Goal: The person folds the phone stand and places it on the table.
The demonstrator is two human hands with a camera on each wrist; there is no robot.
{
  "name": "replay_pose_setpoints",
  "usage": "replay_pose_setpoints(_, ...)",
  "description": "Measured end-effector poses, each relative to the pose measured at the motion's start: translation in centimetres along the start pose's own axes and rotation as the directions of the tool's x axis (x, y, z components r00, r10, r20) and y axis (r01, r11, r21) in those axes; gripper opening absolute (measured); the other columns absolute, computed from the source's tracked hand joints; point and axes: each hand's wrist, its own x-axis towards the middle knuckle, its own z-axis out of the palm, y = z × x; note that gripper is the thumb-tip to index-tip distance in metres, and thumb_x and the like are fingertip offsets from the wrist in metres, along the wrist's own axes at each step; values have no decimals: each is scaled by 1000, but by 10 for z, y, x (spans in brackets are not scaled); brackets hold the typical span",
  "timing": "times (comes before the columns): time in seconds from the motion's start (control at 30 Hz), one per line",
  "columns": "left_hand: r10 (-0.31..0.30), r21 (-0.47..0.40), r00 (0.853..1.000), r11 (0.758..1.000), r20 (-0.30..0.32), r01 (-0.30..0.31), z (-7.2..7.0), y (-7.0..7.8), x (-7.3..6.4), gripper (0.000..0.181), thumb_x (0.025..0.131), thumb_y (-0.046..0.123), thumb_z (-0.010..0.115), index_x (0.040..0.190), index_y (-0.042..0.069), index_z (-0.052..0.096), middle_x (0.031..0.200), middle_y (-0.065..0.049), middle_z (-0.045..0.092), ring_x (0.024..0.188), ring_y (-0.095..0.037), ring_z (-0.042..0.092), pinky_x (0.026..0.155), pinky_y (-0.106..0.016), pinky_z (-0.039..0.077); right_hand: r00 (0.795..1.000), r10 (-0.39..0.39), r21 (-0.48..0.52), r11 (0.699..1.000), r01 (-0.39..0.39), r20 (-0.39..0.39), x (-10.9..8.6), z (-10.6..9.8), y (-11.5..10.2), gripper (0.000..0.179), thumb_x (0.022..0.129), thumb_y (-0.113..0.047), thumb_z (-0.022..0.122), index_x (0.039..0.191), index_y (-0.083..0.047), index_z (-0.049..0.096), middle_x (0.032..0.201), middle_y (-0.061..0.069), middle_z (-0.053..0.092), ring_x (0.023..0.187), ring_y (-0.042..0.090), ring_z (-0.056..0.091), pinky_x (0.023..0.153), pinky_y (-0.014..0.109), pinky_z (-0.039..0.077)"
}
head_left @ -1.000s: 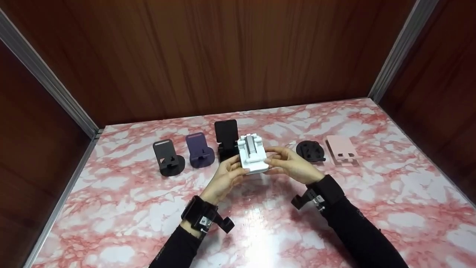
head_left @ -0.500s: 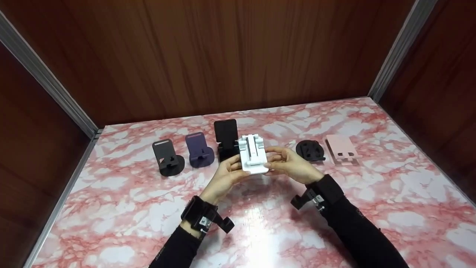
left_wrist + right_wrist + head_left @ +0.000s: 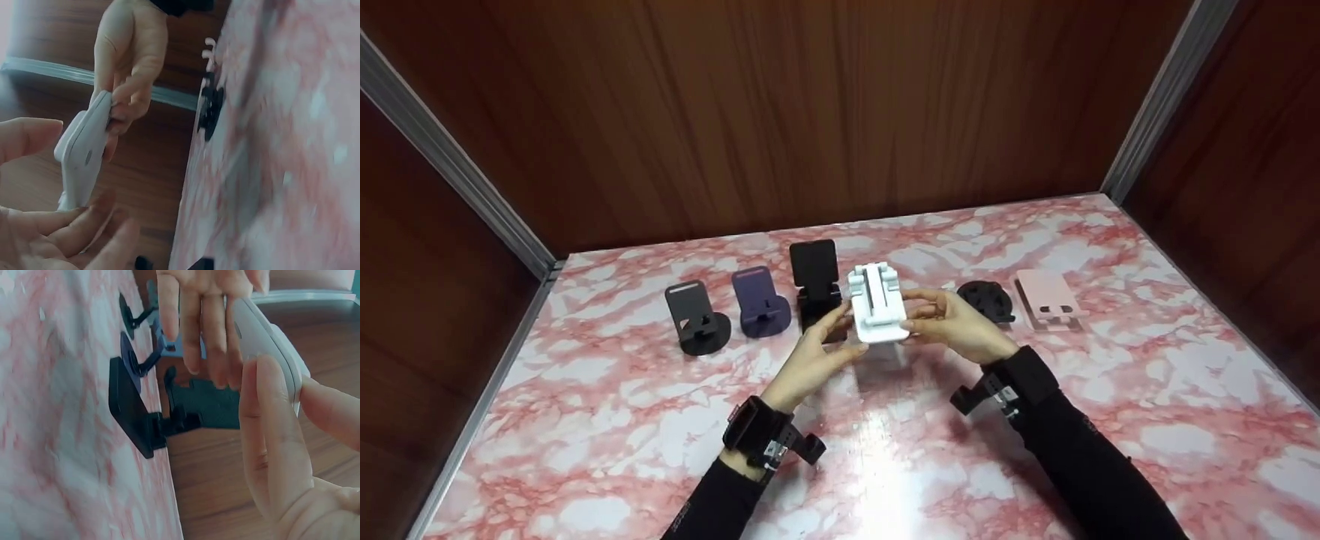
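Phone stand of white plastic (image 3: 879,311), folded, is above red-and-white marbled bench (image 3: 607,420) in head view, between left hand (image 3: 806,367) and right hand (image 3: 971,334). Black upright phone stand (image 3: 814,262) near, behind left; pink rectangular plastic stand (image 3: 1046,292) farther right.

Left wrist view: left fingers (image 3: 79,230) loosely extended at stand's edge, thumb apart; firm contact unclear.

Right wrist view: right fingers (image 3: 281,427) and thumb pinch white stand.
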Motion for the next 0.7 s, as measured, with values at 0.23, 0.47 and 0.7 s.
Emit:
replay_pose_setpoints(0.23,79,296,995,953,-56,-59,-6,7,-5,76,82,22,67,146,10,27,154,-13,19,143,-31,13,115,-52,16,989,-38,-57,998,30,-142,1,-19,1,59,85,2,60,138,3,34,100,8,65,90,17,65,87,39,54)
replay_pose_setpoints(0.47,131,460,989,884,-64,-87,-6,6,-6,82,83,26,67,148,11,20,157,-12,3,143,-36,-5,112,-62,7,961,-33,-206,978,-25,-276,3,-43,10,57,86,-2,61,137,3,38,111,23,60,85,13,66,86,37,54)
replay_pose_setpoints(0.7,196,661,977,745,-90,-88,-7,-2,-5,87,81,30,68,148,9,17,156,-17,4,142,-39,-3,112,-63,-1,950,-17,-341,935,-95,-311,0,-57,14,54,86,1,59,136,8,38,113,32,57,81,8,64,82,37,56)
